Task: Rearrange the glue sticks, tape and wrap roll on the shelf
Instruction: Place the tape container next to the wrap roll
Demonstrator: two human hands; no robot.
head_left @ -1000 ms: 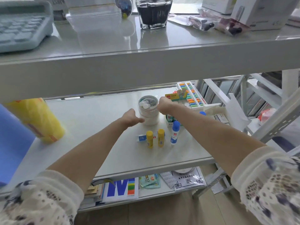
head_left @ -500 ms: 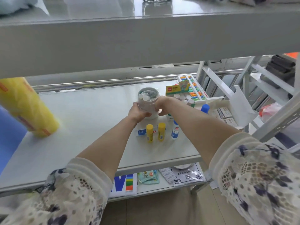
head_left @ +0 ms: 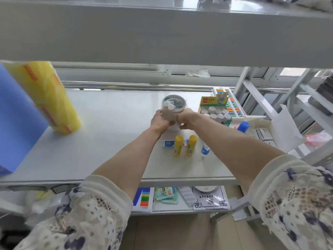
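You are cupping the white roll of tape (head_left: pixel 173 112) with both your left hand (head_left: pixel 161 121) and right hand (head_left: pixel 185 120), fingers curled round its sides, likely steadying the loose white-capped sticks inside while it sits mid-shelf (head_left: pixel 111 112) behind the yellow glue sticks (head_left: pixel 184 145).

No lettering reads clearly; the green-and-yellow cardboard box (head_left: pixel 212 101) bears a red logo and blurred characters; other labels are illegible.

Head-worn view, forward-down, close over shelf (head_left: pixel 108 123)
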